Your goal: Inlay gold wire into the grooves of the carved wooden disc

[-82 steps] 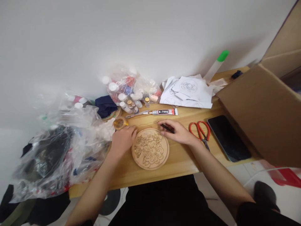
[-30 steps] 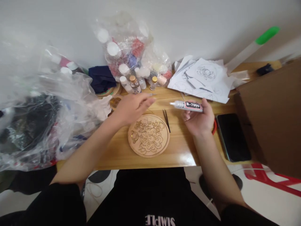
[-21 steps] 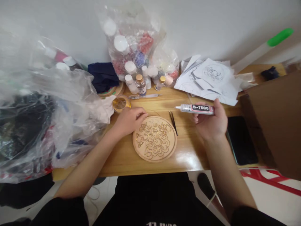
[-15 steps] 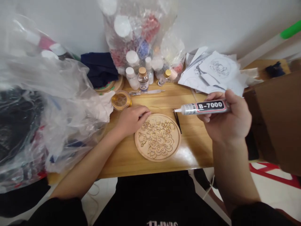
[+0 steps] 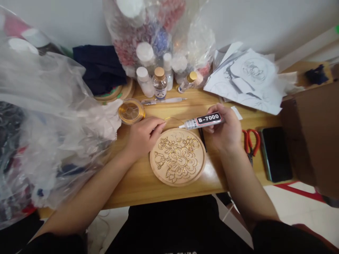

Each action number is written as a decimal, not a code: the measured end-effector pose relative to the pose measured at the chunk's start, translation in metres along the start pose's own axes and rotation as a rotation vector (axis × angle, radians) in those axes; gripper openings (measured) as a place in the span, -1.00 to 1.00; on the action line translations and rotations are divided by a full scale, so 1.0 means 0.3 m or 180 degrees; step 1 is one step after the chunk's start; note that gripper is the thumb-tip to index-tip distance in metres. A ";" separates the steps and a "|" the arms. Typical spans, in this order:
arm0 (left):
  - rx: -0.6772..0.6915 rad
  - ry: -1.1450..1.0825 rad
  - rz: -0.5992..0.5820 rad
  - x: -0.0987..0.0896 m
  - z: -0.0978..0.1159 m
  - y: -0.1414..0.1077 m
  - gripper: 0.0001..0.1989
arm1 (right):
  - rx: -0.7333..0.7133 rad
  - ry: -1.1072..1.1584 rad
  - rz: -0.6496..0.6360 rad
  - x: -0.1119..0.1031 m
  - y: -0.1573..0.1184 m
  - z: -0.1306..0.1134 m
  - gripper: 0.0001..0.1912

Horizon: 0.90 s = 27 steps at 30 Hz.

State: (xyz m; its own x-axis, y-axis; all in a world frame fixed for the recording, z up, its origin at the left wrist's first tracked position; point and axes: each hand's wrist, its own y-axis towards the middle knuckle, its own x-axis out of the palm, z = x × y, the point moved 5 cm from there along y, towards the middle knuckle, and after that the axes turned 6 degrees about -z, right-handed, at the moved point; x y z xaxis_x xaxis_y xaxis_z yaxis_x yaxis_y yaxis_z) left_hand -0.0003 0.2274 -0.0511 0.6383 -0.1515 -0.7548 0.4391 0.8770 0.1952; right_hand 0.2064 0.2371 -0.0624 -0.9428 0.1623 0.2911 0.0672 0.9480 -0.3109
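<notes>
gripping a glossy tube (image 5: 205, 120), the right hand (image 5: 225, 128) flanks a round, flower-patterned wooden disc (image 5: 182, 161), left hand (image 5: 145, 137) curled, hold unclear.

One tube (image 5: 203, 120), one board (image 5: 178, 157), one spool (image 5: 131, 111), one phone (image 5: 277, 154)

Beyond the far edge of the varnished wooden table (image 5: 134, 188) rises a plain greyish-white wall (image 5: 238, 21), its paler stretches giving way to a soft grey shadow past the table's right side. The tabletop is yellow-brown with visible grain, and a pale sheen of light lies near its front edge. At the table's right end sits a brown cardboard box (image 5: 315, 134), its near side in shade. Below the table's front edge shows an off-white floor (image 5: 299, 208), with a red bar (image 5: 299, 191) at the table's front right.
</notes>
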 end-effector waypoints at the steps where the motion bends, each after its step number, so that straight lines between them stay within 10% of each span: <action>1: 0.0006 0.0020 0.0023 -0.002 0.001 -0.001 -0.85 | -0.0017 0.0008 0.0028 -0.001 -0.001 -0.003 -0.71; 27: 0.0194 0.0327 -0.0042 0.009 0.015 0.001 -0.82 | -0.0267 0.0565 -0.0308 0.004 0.013 -0.020 -0.56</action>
State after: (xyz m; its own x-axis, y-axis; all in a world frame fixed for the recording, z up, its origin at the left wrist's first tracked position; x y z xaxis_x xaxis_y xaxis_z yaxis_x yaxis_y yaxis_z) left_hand 0.0045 0.2252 -0.0503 0.5655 -0.1126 -0.8171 0.4866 0.8454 0.2203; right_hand 0.2074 0.2426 -0.0579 -0.8744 0.1082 0.4729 0.0132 0.9798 -0.1996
